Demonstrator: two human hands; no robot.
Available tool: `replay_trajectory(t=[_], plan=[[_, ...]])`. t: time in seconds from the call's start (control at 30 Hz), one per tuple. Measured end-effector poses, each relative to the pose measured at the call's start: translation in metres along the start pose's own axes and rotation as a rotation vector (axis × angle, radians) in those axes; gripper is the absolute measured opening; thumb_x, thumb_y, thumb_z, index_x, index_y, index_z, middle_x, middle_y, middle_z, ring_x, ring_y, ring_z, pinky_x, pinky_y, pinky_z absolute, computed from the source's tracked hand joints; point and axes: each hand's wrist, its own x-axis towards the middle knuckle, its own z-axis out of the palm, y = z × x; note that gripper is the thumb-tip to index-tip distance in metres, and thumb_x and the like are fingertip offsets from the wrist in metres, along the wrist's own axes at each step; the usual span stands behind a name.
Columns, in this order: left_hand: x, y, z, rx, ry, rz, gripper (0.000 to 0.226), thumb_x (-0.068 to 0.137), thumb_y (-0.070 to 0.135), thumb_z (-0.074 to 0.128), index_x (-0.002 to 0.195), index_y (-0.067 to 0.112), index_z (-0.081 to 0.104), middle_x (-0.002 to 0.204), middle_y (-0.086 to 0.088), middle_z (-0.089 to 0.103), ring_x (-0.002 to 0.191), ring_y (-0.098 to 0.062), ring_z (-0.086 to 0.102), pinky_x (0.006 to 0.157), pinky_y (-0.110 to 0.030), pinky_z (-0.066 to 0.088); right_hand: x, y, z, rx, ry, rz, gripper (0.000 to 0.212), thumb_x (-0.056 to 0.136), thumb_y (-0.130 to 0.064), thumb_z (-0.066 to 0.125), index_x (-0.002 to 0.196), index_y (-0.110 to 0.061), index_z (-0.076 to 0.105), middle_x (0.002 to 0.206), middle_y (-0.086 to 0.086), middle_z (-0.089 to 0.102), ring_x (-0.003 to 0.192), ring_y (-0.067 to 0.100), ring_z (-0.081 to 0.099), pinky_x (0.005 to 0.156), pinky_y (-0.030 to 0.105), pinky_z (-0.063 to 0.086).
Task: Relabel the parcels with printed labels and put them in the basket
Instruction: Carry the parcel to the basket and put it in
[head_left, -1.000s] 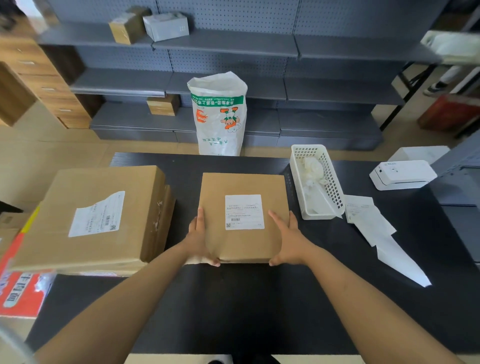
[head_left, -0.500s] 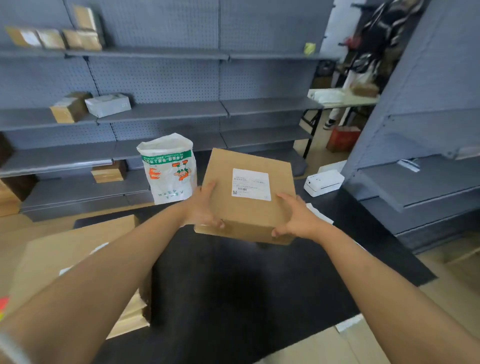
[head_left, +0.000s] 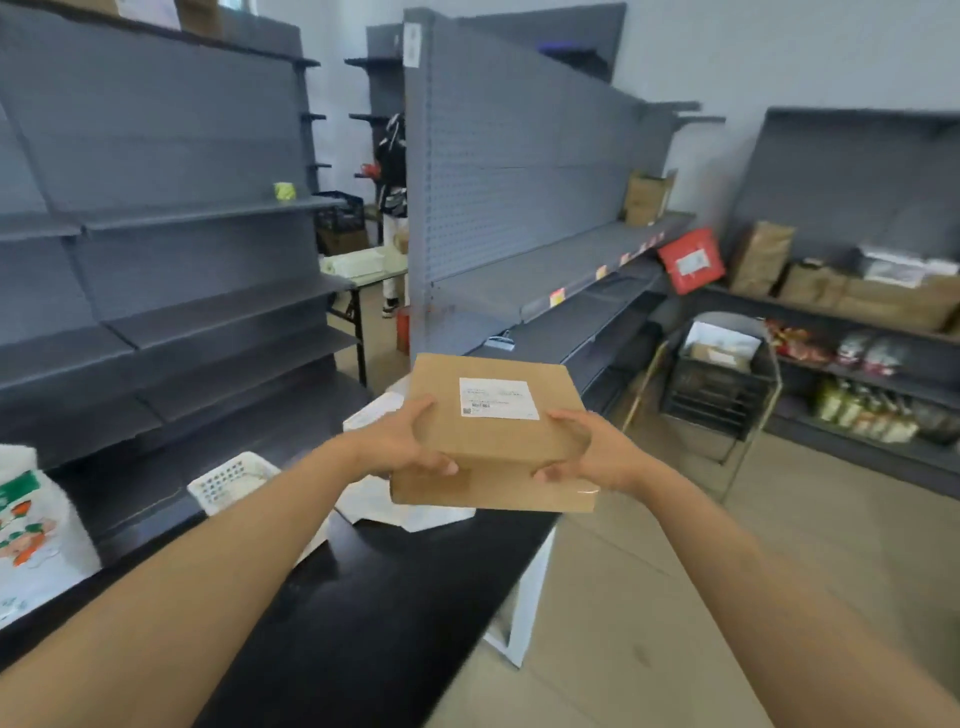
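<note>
Both hands carry one parcel (head_left: 493, 436) in the air, past the right end of the desk (head_left: 363, 597), over its edge and the floor. Left hand (head_left: 400, 447) grasps the near-left corner, fingers (head_left: 441, 467) curled under onto the front face, thumb on top. Right hand (head_left: 592, 457) grasps the near-right corner the same way, thumb up on the top face. Printed label (head_left: 497, 398) sits on top, facing up, so relabel step looks done for this one. Parcel is flat, held roughly level, long sides running left-right between the hands. Key relation: black wire basket (head_left: 719, 389) stands on the floor ahead and to the right, well apart from the parcel, beyond the right hand; right hand is nearer to it. It already holds what looks like a parcel or two. Next move is likely carry forward-right, then lower in flat. White tray (head_left: 228, 480) and label sheets (head_left: 384, 506) lie on desk below the left forearm
</note>
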Motion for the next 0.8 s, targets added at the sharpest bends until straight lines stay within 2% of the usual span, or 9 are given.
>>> replay_trajectory(t=[0.1, 0.2, 0.37, 0.5, 0.6, 0.8], plan=[[0.048, 0.068, 0.04, -0.013, -0.062, 0.096, 0.111, 0.066, 0.045, 0.083, 0.151, 0.032, 0.012, 0.152, 0.002, 0.025, 0.133, -0.022, 0.034, 0.108, -0.037, 0.035, -0.016, 0.039, -0.072, 0.007, 0.13, 0.09, 0.091, 0.056, -0.034, 0.091, 0.135, -0.035, 0.047, 0.138, -0.004, 0.036, 0.129, 0.018, 0.037, 0.109, 0.032, 0.027], [0.091, 0.141, 0.081, -0.013, -0.138, 0.211, 0.113, 0.066, 0.042, 0.085, 0.153, 0.031, 0.013, 0.152, 0.005, 0.026, 0.121, -0.011, 0.034, 0.094, -0.025, 0.032, -0.036, 0.079, -0.142, 0.026, 0.246, 0.158, 0.091, 0.055, -0.035, 0.091, 0.135, -0.034, 0.047, 0.14, -0.004, 0.035, 0.13, 0.018, 0.035, 0.107, 0.032, 0.028], [0.146, 0.243, 0.143, -0.043, -0.216, 0.337, 0.119, 0.059, 0.044, 0.088, 0.152, 0.033, 0.016, 0.151, 0.006, 0.029, 0.117, -0.008, 0.035, 0.096, -0.023, 0.031, -0.06, 0.138, -0.232, 0.022, 0.381, 0.246, 0.095, 0.054, -0.041, 0.091, 0.137, -0.036, 0.044, 0.147, -0.001, 0.028, 0.132, 0.023, 0.034, 0.111, 0.041, 0.03], [0.191, 0.293, 0.184, -0.072, -0.274, 0.385, 0.121, 0.055, 0.047, 0.089, 0.152, 0.031, 0.018, 0.149, 0.005, 0.032, 0.12, -0.01, 0.038, 0.101, -0.027, 0.034, -0.058, 0.182, -0.276, 0.041, 0.433, 0.324, 0.094, 0.057, -0.043, 0.089, 0.137, -0.039, 0.041, 0.145, -0.003, 0.034, 0.132, 0.024, 0.035, 0.108, 0.043, 0.032], [0.233, 0.317, 0.208, -0.06, -0.318, 0.399, 0.123, 0.052, 0.05, 0.089, 0.152, 0.033, 0.018, 0.147, 0.008, 0.035, 0.116, -0.009, 0.04, 0.097, -0.026, 0.036, -0.042, 0.218, -0.303, 0.072, 0.451, 0.346, 0.094, 0.056, -0.042, 0.089, 0.137, -0.038, 0.042, 0.143, -0.004, 0.036, 0.129, 0.021, 0.037, 0.106, 0.041, 0.034], [0.341, 0.358, 0.229, -0.045, -0.344, 0.427, 0.123, 0.053, 0.052, 0.088, 0.152, 0.033, 0.017, 0.148, 0.007, 0.035, 0.113, -0.007, 0.039, 0.094, -0.024, 0.035, 0.034, 0.275, -0.354, 0.069, 0.46, 0.384, 0.094, 0.056, -0.045, 0.088, 0.137, -0.04, 0.04, 0.145, -0.004, 0.034, 0.131, 0.023, 0.035, 0.106, 0.042, 0.033]])
